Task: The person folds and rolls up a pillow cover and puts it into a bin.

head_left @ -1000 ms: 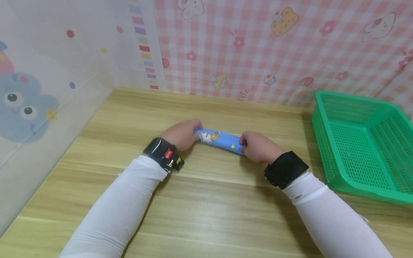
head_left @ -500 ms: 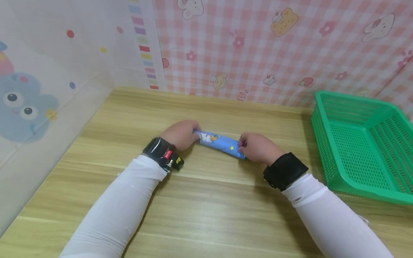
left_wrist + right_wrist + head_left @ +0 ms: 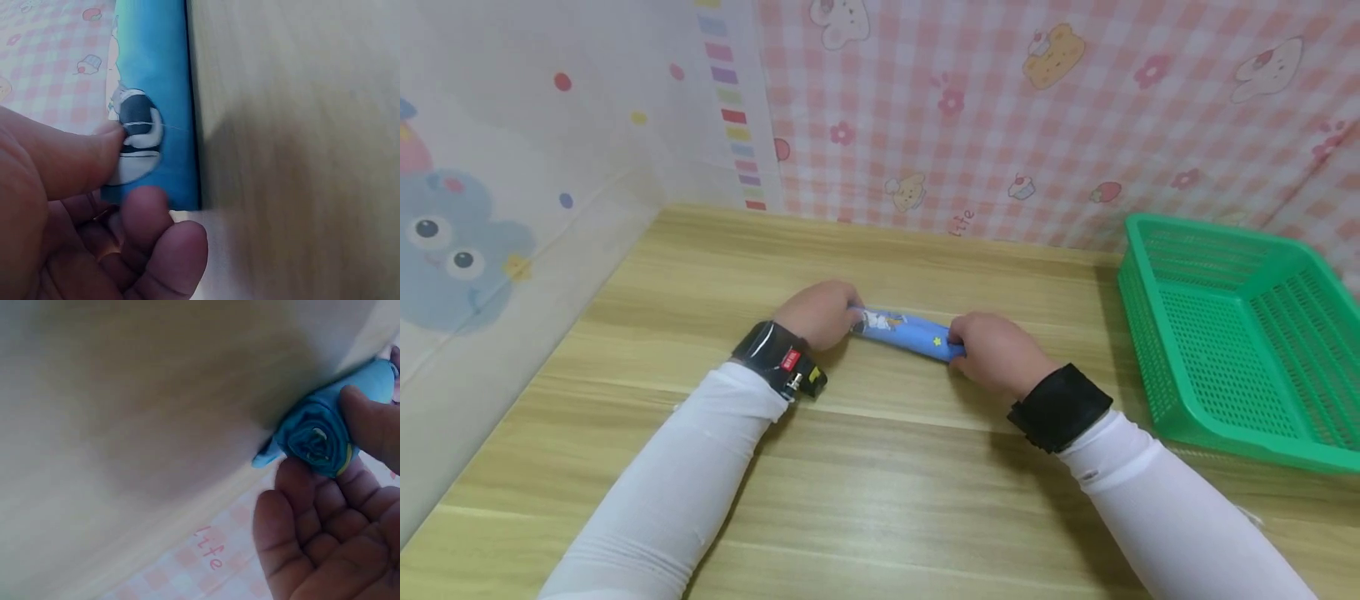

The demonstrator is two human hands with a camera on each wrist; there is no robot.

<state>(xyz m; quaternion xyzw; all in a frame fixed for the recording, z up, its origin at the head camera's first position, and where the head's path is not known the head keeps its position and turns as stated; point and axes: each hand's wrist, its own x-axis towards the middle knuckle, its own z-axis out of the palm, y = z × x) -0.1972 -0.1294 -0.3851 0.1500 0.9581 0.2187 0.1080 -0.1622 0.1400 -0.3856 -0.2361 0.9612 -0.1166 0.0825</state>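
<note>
A rolled-up blue cloth [image 3: 910, 331] with a cartoon print and a small yellow star lies across the wooden table between both hands. My left hand [image 3: 822, 314] pinches its left end; in the left wrist view the thumb rests on the printed cloth [image 3: 159, 62], with fingertips at its end edge. My right hand [image 3: 997, 350] grips the other end. The right wrist view shows the cloth's spiral end [image 3: 317, 440], the thumb on one side and curled fingers on the other. A loose flap [image 3: 267, 455] sticks out from the roll.
To the right stands a green plastic basket [image 3: 1172, 367] with slotted sides. A pink checked wall covering [image 3: 985, 125] rises behind the wooden table [image 3: 865, 500]. Another pale covering [image 3: 602, 150] with cartoon prints borders the left side.
My right fingers loosened and shifted at the roll's right end, then took hold again slightly further left. The left hand kept its pinch and barely moved.
</note>
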